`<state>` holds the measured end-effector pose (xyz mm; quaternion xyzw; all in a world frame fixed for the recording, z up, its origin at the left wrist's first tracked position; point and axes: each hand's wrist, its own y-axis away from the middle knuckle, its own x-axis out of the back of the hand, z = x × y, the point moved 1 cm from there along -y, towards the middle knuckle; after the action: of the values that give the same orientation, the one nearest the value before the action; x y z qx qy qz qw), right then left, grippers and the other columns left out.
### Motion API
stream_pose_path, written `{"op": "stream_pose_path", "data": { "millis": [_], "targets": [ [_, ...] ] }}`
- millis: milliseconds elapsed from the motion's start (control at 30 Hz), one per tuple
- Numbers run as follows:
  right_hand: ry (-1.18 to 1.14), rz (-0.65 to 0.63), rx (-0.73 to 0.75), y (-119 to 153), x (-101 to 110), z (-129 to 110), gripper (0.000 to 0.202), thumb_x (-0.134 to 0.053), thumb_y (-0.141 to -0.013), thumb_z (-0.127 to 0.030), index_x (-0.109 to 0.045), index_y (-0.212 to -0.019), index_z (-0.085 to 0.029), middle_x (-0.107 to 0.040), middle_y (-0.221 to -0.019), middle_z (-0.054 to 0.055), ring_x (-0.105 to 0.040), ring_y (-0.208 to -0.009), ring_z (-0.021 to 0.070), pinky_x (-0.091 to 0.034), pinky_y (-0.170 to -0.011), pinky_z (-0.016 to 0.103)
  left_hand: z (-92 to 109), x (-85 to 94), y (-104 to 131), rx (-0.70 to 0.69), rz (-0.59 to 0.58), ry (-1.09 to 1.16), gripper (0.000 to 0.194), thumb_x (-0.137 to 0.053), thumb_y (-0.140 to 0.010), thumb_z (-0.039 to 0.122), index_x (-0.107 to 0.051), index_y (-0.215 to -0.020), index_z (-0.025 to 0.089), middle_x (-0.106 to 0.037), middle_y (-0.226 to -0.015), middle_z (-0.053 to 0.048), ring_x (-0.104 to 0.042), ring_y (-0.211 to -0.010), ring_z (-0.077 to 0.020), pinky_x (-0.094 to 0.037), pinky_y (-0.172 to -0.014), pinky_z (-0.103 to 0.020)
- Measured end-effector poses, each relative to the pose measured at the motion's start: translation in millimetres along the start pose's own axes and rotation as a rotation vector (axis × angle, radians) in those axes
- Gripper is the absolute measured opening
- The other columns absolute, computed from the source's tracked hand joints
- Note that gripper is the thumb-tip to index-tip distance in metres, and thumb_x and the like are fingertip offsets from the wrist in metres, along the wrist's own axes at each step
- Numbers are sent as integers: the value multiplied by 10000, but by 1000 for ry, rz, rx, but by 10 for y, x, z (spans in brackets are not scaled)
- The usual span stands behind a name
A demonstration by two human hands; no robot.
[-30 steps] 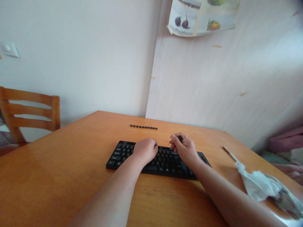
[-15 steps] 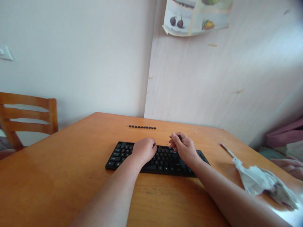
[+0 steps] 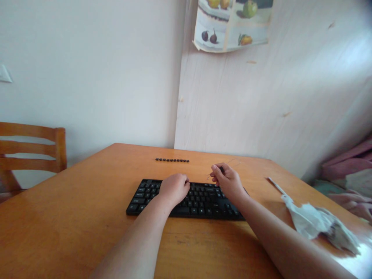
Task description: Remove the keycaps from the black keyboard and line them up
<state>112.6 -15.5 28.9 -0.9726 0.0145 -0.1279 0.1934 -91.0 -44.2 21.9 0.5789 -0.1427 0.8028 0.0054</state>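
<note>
Tabletop (image 3: 72,217): wood surface. Keyboard (image 3: 200,199): black, slim, pale-lettered, lying flat midway across it, long axis left to right, roughly parallel to the far edge. Right hand (image 3: 229,182): grip narrow, pinching a small dark piece (image 3: 222,169) with thin wires; the keyboard extends below and leftward of this grip, toward the near edge. Left hand (image 3: 174,190): nearer the keyboard's middle, resting on it, fingers curled at its far side; whether they hold anything cannot be told. Row of small black pieces (image 3: 172,160): evenly spaced, beyond the keyboard, near the far edge.
</note>
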Motion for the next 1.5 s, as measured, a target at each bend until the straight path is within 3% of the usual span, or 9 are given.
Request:
{"op": "stream_pose_path", "data": {
  "millis": [400, 800, 967, 1500],
  "targets": [
    [18, -14, -65, -22, 50, 17, 356, -620, -775, -530, -563, -838, -184, -626, -644, 4, -578, -497, 121, -434, -430, 218, -23, -21, -9, -16, 12, 1, 261, -460, -885, 337, -699, -943, 252, -715, -953, -52, -636, -938, -219, -461, -769, -316],
    [-85, -90, -107, -15, 48, 29, 351, -698, -731, -502, -611, -811, -171, -646, -646, 8, -615, -606, 133, -504, -595, 257, -7, 0, -4, -15, 10, -1, 259, -453, -893, 335, -693, -924, 242, -712, -941, -58, -637, -948, -214, -453, -764, -306],
    [-36, -95, -109, 13, 49, -10, 335, -660, -769, -497, -577, -757, -172, -627, -594, 0, -557, -519, 110, -445, -513, 231, -10, -2, -4, -24, 20, -11, 267, -442, -896, 338, -691, -923, 247, -712, -937, -61, -643, -932, -228, -458, -743, -321],
    [50, -83, -157, 8, -10, 113, 294, -623, -781, -480, -537, -731, -204, -627, -548, 0, -543, -453, 127, -438, -445, 235, -11, -16, -10, -42, 37, -27, 275, -427, -893, 328, -690, -884, 247, -709, -909, -62, -643, -893, -227, -450, -722, -320]
  ]
}}
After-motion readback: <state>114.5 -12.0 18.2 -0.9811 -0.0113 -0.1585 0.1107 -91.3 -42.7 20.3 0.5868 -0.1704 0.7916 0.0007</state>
